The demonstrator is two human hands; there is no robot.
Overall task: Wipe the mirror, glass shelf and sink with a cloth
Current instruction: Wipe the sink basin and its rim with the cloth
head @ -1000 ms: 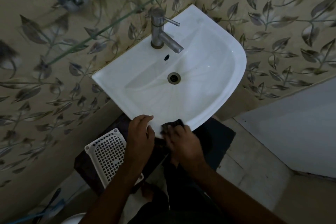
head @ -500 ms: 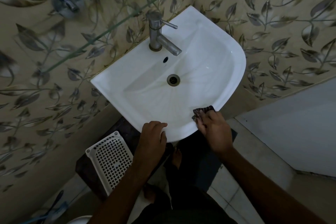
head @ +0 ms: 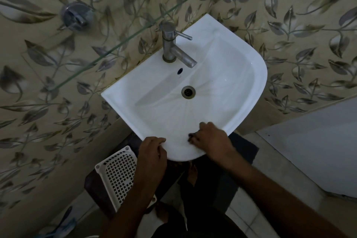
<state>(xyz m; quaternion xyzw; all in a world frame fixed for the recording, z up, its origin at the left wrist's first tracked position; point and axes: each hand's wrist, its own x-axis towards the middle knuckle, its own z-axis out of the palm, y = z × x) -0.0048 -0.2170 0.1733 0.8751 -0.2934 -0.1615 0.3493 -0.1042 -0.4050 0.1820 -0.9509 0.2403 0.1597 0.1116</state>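
Note:
A white wall-mounted sink [head: 228,87] fills the middle of the view, with a steel tap [head: 173,48] at its back and a drain [head: 188,92] in the bowl. My right hand [head: 209,139] presses a dark cloth [head: 191,137] against the inner front slope of the bowl; only a small dark bit of the cloth shows under the fingers. My left hand [head: 152,150] grips the sink's front rim. A glass shelf [head: 108,52] runs slanted above the tap. The mirror is out of view.
A white perforated plastic basket [head: 117,174] lies on a dark stool below the sink's left side. A chrome wall valve [head: 75,16] sits at the upper left. Leaf-patterned tiles cover the wall, and a pale panel [head: 313,150] stands to the right.
My right hand slid the cloth from the sink's right front rim leftward and into the bowl's front slope. My left hand kept its hold on the front rim.

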